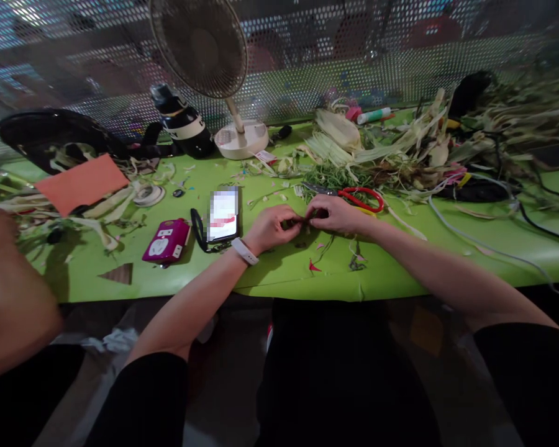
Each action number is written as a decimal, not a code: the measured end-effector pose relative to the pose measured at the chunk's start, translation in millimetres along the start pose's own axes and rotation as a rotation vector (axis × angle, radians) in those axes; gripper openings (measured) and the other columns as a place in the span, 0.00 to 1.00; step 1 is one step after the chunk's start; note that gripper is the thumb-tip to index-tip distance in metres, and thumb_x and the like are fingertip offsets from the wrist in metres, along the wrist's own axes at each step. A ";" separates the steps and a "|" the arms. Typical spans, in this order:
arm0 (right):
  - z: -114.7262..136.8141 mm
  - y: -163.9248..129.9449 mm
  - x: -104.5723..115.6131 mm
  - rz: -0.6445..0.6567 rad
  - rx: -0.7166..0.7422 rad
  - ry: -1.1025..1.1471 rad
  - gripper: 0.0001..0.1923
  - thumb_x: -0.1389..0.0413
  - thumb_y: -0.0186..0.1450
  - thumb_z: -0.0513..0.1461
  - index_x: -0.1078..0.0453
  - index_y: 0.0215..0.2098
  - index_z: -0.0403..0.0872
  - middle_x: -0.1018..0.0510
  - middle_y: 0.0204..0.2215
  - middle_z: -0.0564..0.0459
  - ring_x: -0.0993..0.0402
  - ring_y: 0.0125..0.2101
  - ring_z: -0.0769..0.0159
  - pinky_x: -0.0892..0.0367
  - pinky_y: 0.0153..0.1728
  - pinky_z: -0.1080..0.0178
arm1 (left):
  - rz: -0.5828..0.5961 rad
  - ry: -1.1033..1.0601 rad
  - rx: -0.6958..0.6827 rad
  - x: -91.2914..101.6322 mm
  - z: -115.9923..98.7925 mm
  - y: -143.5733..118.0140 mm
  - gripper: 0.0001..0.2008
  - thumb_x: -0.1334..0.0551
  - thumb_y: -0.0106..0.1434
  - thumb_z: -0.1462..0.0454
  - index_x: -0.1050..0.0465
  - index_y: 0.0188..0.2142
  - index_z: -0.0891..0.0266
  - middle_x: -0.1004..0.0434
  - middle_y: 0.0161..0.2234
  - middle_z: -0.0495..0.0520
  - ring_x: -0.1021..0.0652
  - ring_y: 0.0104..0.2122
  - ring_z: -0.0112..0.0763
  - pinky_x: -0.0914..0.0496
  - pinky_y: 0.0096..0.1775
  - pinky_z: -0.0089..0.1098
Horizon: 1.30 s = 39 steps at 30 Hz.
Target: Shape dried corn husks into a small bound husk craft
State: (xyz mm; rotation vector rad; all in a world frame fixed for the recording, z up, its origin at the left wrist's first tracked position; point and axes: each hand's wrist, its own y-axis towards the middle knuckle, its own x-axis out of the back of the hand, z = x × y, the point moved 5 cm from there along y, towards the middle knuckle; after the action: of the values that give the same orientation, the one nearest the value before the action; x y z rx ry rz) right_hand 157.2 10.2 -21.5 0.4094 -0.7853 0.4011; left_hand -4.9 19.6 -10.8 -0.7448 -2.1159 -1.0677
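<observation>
In the head view, the left hand (pixel 271 228) and the right hand (pixel 334 214) are brought together over the green table (pixel 400 261), close to its front edge. A small dark piece (pixel 304 220) is pinched between the fingertips of both hands; what it is made of cannot be told. The fingers of each hand are curled and closed on this piece. A white wristband (pixel 245 251) is worn on the left wrist. Red-handled scissors (pixel 361 198) are laid just behind the right hand. A phone (pixel 223 214) is placed left of the left hand, and a magenta device (pixel 166 241) further left. A pile of dry husks (pixel 400 149) and a white fan (pixel 214 56) are seen at the back.
</observation>
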 end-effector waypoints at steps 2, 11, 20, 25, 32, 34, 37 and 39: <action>0.1 0.0 -0.6 -0.012 0.000 -0.007 0.07 0.42 0.60 0.37 0.23 0.36 0.45 0.25 0.35 0.50 0.28 0.36 0.65 0.32 0.42 0.61 | 0.022 -0.014 0.022 -0.5 0.9 -0.1 0.07 0.37 0.60 0.64 0.21 0.34 0.64 0.21 0.28 0.54 0.24 0.28 0.27 0.29 0.30 0.28; 0.1 -1.6 -1.5 -0.055 0.018 -0.023 0.05 0.41 0.59 0.36 0.24 0.35 0.46 0.24 0.34 0.50 0.28 0.36 0.64 0.33 0.42 0.61 | 0.070 -0.106 0.164 -2.8 3.9 0.5 0.07 0.37 0.59 0.63 0.22 0.33 0.65 0.21 0.29 0.52 0.24 0.29 0.27 0.29 0.33 0.29; -1.7 -1.3 -2.7 -0.052 0.021 -0.026 0.06 0.42 0.59 0.37 0.24 0.35 0.45 0.24 0.35 0.48 0.28 0.37 0.63 0.34 0.43 0.59 | 0.078 -0.174 0.182 -8.3 6.8 1.6 0.11 0.35 0.62 0.58 0.24 0.33 0.66 0.22 0.29 0.53 0.25 0.27 0.25 0.31 0.30 0.27; -0.8 -1.9 -1.5 -0.049 0.025 -0.005 0.06 0.41 0.59 0.38 0.24 0.34 0.45 0.25 0.35 0.49 0.28 0.36 0.64 0.33 0.42 0.60 | 0.125 -0.187 0.194 -10.6 10.0 1.8 0.08 0.37 0.63 0.61 0.25 0.34 0.66 0.22 0.28 0.52 0.26 0.27 0.25 0.31 0.30 0.27; 2.7 -2.9 1.2 -0.017 -0.043 0.028 0.08 0.44 0.60 0.34 0.24 0.37 0.45 0.23 0.36 0.50 0.28 0.33 0.67 0.33 0.39 0.62 | 0.132 -0.046 0.086 -5.3 6.7 1.3 0.08 0.39 0.64 0.62 0.24 0.34 0.64 0.22 0.30 0.53 0.25 0.29 0.27 0.31 0.33 0.28; 2.5 -2.0 1.7 -0.030 -0.050 0.016 0.08 0.44 0.61 0.35 0.24 0.36 0.45 0.23 0.35 0.50 0.28 0.33 0.67 0.33 0.39 0.62 | 0.137 -0.013 0.043 -4.4 6.1 0.9 0.08 0.39 0.64 0.62 0.23 0.34 0.64 0.22 0.31 0.53 0.24 0.30 0.27 0.31 0.33 0.28; 1.9 -0.6 0.9 -0.028 -0.048 0.007 0.06 0.44 0.62 0.36 0.24 0.36 0.44 0.23 0.34 0.50 0.28 0.34 0.66 0.33 0.40 0.61 | 0.155 0.018 0.001 -4.1 6.1 0.2 0.08 0.39 0.65 0.62 0.23 0.34 0.63 0.22 0.30 0.53 0.24 0.30 0.27 0.31 0.33 0.28; 1.4 -0.2 0.2 -0.019 -0.050 0.004 0.06 0.44 0.62 0.36 0.25 0.36 0.44 0.23 0.34 0.49 0.28 0.34 0.66 0.33 0.40 0.61 | 0.167 0.053 -0.022 -3.9 5.3 -0.3 0.08 0.39 0.65 0.62 0.23 0.34 0.63 0.22 0.31 0.53 0.24 0.30 0.27 0.31 0.33 0.28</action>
State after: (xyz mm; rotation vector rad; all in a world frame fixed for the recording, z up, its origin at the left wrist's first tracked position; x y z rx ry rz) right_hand 156.7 9.3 -20.5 0.3686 -0.7853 0.3635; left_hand -4.2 23.1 -16.3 -0.8777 -1.9630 -1.0114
